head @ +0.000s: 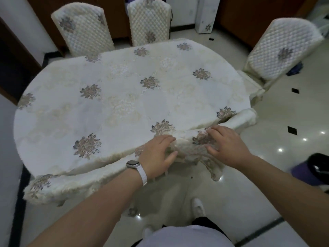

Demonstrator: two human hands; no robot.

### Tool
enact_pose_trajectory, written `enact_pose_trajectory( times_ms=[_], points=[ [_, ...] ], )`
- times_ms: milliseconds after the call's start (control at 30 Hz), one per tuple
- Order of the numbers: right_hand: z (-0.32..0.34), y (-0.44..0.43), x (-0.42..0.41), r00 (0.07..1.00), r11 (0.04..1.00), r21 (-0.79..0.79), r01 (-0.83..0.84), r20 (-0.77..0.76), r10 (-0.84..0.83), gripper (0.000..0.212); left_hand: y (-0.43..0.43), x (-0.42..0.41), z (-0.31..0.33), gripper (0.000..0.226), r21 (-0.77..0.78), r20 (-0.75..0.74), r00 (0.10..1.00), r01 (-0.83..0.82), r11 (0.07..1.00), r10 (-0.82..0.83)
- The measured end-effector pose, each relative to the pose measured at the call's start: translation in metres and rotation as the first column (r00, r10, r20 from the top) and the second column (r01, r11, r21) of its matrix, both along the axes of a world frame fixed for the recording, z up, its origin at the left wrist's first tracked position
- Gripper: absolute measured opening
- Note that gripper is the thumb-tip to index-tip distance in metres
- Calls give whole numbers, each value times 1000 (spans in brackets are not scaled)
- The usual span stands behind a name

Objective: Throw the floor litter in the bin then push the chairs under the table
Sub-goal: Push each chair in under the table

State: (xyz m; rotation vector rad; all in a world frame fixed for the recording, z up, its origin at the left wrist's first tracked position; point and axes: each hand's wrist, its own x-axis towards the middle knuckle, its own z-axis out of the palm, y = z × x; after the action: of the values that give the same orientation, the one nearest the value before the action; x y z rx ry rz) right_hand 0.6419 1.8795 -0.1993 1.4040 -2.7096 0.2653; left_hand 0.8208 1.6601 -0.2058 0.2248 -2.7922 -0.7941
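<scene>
The oval table [114, 97] wears a cream cloth with floral motifs. At its near edge the top of a chair back [188, 145] in matching fabric sits against the cloth. My left hand [156, 155], with a white watch on the wrist, grips the chair top, thumb on the near side and fingers over it. My right hand [229, 147] holds the same chair top further right. A purple bin with a black liner [316, 168] stands on the floor at the right edge. No litter shows on the floor.
Two quilted chairs [83, 29] [149, 20] stand at the far side and one [284, 50] at the right end, drawn back. More chair tops sit at the near left [44, 186] and near right [245, 118]. Glossy tiled floor [267, 175] lies around my white shoe [197, 207].
</scene>
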Motion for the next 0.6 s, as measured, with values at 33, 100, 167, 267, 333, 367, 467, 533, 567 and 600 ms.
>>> enact_pose_trajectory(
  times_ms=[33, 100, 167, 267, 333, 367, 467, 533, 567, 600],
  points=[
    [-3, 5, -10, 1000, 1000, -4, -7, 4, 7, 53, 3, -11, 0, 47, -10, 7, 1000, 2, 1000, -2],
    [-10, 13, -32, 999, 999, 10, -49, -1, 49, 53, 10, -31, -1, 49, -11, 38, 999, -16, 1000, 17],
    [-15, 18, -55, 995, 995, 9, -103, -12, 103, 52, 19, -49, -4, 51, -16, 64, 997, -39, 999, 40],
    [-18, 23, -90, 985, 984, -33, -173, 20, 174, 50, 41, -74, -8, 52, 8, 99, 990, -97, 995, 96],
    [-21, 26, -112, 968, 969, -47, -243, 59, 245, 57, 57, -91, -8, 53, 25, 128, 986, -112, 993, 108],
    [-23, 27, -121, 957, 959, -57, -278, 71, 282, 58, 64, -99, -10, 53, 15, 133, 985, -112, 994, 110],
    [-29, 34, -148, 932, 938, -81, -338, 112, 345, 60, 81, -120, -21, 57, -13, 137, 971, -196, 980, 196],
    [-33, 41, -161, 914, 920, -82, -382, 110, 390, 58, 89, -127, -28, 54, -40, 152, 956, -247, 968, 251],
    [-33, 43, -166, 904, 910, -73, -409, 102, 414, 57, 92, -129, -30, 51, -77, 156, 953, -249, 966, 258],
    [-34, 44, -171, 895, 900, -65, -432, 97, 436, 57, 93, -131, -33, 48, -126, 160, 953, -238, 963, 257]
  ],
)
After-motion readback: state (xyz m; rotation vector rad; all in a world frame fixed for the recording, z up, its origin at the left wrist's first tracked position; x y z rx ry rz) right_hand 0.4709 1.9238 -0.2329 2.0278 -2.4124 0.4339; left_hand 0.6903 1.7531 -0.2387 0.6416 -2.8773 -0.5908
